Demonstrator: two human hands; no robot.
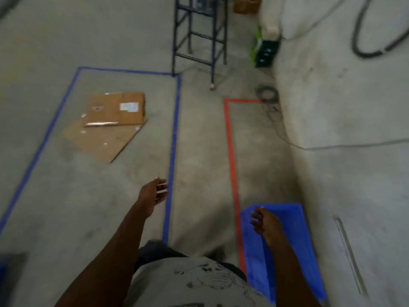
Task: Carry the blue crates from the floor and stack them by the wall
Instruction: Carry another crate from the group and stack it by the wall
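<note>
Closest in, the person's pale printed shirt (pixel 190 284) fills the bottom of the view, with both bare arms reaching forward from it. The right hand (pixel 264 222) hangs over a blue crate (pixel 290 247), fingers loosely spread and gripping nothing; whether it touches the plastic is hard to tell through the blur. That crate sits on the concrete floor (pixel 199 151) just beside the wall (pixel 343 129), inside a rectangle marked with red tape (pixel 231 156). The left hand (pixel 155 193) is held out in the air, empty, fingers relaxed and apart, above the near edge of a line of blue tape (pixel 173 138). A dark blue shape shows at the bottom left corner, too cut off to name. Further out, within the blue-taped rectangle, flattened cardboard (pixel 110 125) lies on the floor. Beyond that stands a dark metal rack (pixel 199 36), one foot near the blue corner. By the wall past the red corner lie a coil of thin cable (pixel 266 93) and a dark box with green edging (pixel 264 52).
</note>
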